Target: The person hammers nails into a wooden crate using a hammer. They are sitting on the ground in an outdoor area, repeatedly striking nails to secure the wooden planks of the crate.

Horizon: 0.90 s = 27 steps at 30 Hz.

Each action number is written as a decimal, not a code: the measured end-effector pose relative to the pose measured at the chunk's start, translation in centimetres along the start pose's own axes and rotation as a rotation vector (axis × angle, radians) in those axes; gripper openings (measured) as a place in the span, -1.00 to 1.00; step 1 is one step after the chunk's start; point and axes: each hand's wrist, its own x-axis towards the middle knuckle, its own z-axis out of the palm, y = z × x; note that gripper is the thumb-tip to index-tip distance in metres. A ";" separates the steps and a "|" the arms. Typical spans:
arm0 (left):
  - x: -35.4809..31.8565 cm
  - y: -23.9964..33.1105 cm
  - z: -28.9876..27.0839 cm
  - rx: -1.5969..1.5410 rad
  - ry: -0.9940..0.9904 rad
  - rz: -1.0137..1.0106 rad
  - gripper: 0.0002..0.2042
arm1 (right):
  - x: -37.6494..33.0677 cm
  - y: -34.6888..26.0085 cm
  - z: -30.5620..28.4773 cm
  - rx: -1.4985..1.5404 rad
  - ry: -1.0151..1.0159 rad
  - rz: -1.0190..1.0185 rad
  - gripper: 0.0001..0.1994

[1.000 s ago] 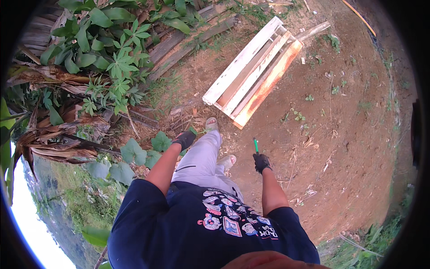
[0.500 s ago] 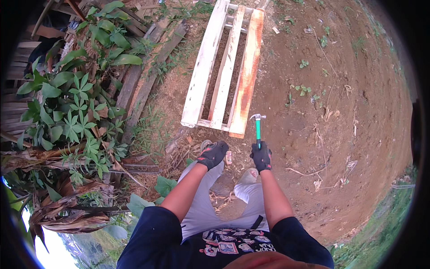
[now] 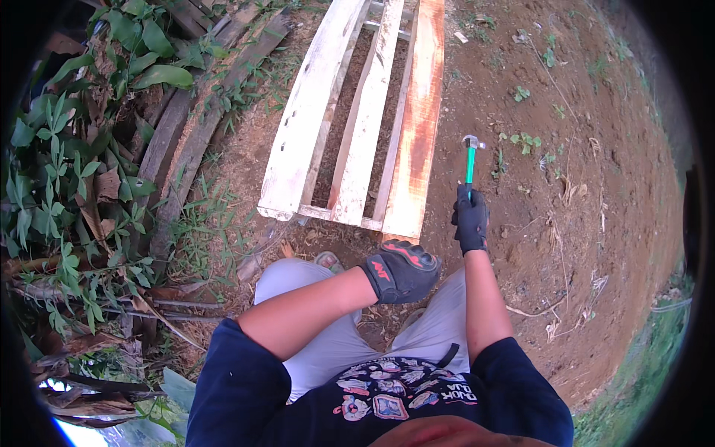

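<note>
In my right hand (image 3: 471, 222), gloved in black, a claw hammer (image 3: 470, 165) with a green handle is held upright, its metal head pointing away from me, right of the wooden frame. My left hand (image 3: 406, 273), in a black glove with red marks, is curled at the near end of the frame's right board (image 3: 414, 141). Its fingers are hidden under the back of the hand, so what they hold cannot be made out. The slatted wooden frame (image 3: 302, 134) has long pale boards with gaps between them; the right board is streaked reddish brown.
Weathered planks (image 3: 195, 134) lie on the ground left of the frame, beside leafy green plants (image 3: 59, 201). Bare brown soil (image 3: 536, 246) with small weeds spreads to the right. My legs (image 3: 298, 298) are bent close to the frame's near end.
My left hand has moved right, up to the near end of the right board. My right hand has carried the hammer forward and to the right. The frame appears nearer and larger.
</note>
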 end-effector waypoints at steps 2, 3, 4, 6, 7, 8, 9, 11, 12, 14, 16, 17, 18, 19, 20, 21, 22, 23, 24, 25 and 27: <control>-0.9 0.7 0.9 0.079 0.219 0.016 -0.85 | -0.3 -1.4 0.6 0.047 0.013 -0.055 -0.62; -0.7 1.3 1.3 0.114 0.273 0.051 -0.86 | -0.1 -1.6 0.7 0.066 0.012 -0.080 -0.63; -0.7 2.1 1.3 0.143 0.312 0.079 -0.86 | 0.2 -1.5 1.0 0.084 0.005 -0.090 -0.64; 0.1 3.1 3.2 0.137 0.429 0.157 -0.89 | -0.1 -1.2 1.3 0.028 -0.016 -0.149 -0.65; 1.2 3.5 3.8 0.137 0.370 0.181 -0.89 | -0.7 -1.4 1.2 -0.051 -0.022 -0.192 -0.65; 2.5 3.8 4.1 0.137 0.310 0.206 -0.89 | -1.3 -1.6 1.2 -0.130 -0.028 -0.235 -0.65; 3.1 3.9 4.6 0.132 0.243 0.217 -0.89 | -2.5 -1.5 1.9 -0.219 -0.042 -0.291 -0.63; 4.9 4.6 5.3 0.083 0.331 0.279 -0.89 | -4.1 -3.6 2.4 -0.411 -0.023 -0.451 -0.57; 5.0 4.5 5.4 0.067 0.369 0.287 -0.88 | -4.8 -4.6 3.9 -0.391 -0.040 -0.469 -0.56; 6.2 4.2 4.9 0.090 0.318 0.311 -0.86 | -5.4 -6.1 5.7 -0.397 -0.041 -0.504 -0.54; 7.8 4.4 4.4 -0.025 0.404 0.381 -0.85 | -5.0 -6.9 5.3 -0.417 -0.042 -0.494 -0.56; 8.3 3.7 3.8 -0.124 0.494 0.408 -0.84 | -4.8 -7.2 5.3 -0.418 -0.053 -0.604 -0.56; 8.1 2.0 3.6 -0.226 0.564 0.413 -0.83 | -4.8 -6.6 6.3 -0.403 -0.082 -0.693 -0.56; 7.9 0.4 3.2 -0.327 0.635 0.419 -0.81 | -4.9 -6.0 7.2 -0.386 -0.105 -0.783 -0.57; 7.1 0.3 0.5 -0.469 0.573 0.293 -0.79 | -4.5 -4.9 6.9 -0.395 -0.098 -0.856 -0.57; 7.1 0.8 -2.6 -0.629 0.513 0.224 -0.76 | -3.5 -4.2 4.5 -0.455 -0.048 -0.937 -0.57; 5.9 -1.6 -2.7 -0.850 0.560 0.202 -0.67 | -4.0 -3.0 5.9 -0.434 -0.073 -1.020 -0.57; 5.1 -3.1 -3.2 -1.078 0.619 0.212 -0.58 | -4.4 -2.9 6.1 -0.437 -0.075 -1.119 -0.57; 3.9 -4.0 -4.3 -1.301 0.566 0.120 -0.39 | -5.9 -5.3 5.9 -0.488 -0.215 -0.848 -0.57; 3.6 -4.8 -5.0 -1.534 0.493 0.038 -0.20 | -5.9 -6.2 4.8 -0.605 -0.220 -0.779 -0.58; 4.2 -6.0 -6.0 -1.678 0.371 0.152 0.04 | -5.9 -7.7 2.9 -0.826 -0.232 -0.626 -0.60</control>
